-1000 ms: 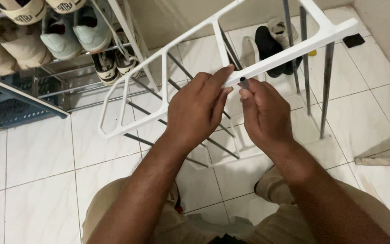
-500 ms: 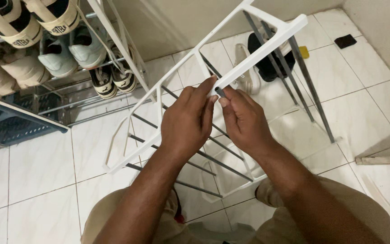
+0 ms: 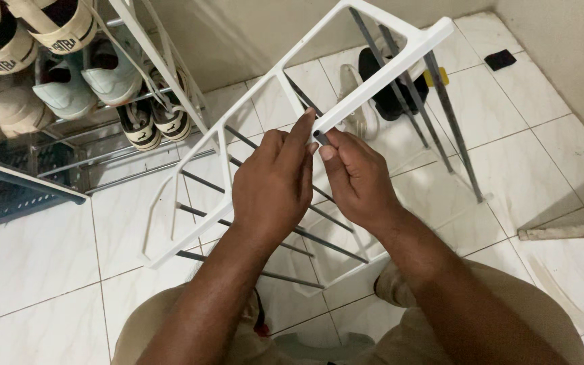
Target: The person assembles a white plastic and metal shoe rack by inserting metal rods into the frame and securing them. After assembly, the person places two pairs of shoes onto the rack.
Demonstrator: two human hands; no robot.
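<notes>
Far to the left of my hands a shoe rack (image 3: pixel 69 135) stands full of sneakers (image 3: pixel 109 71). My left hand (image 3: pixel 272 186) grips the white plastic frame (image 3: pixel 366 84), thumb and fingers pinching its bar. Just beside it, my right hand (image 3: pixel 356 179) pinches the end of a thin metal rod (image 3: pixel 320 138) at the frame's hole. Several rods (image 3: pixel 441 108) already sit in the frame to the right; this one looks not fully seated, so the assembly seems partway done.

No packages, signs or screens showing

Small printed labels are sitting on the cream shoe straps (image 3: pixel 32 42) at the top left, dark lettering on pale bands.
</notes>
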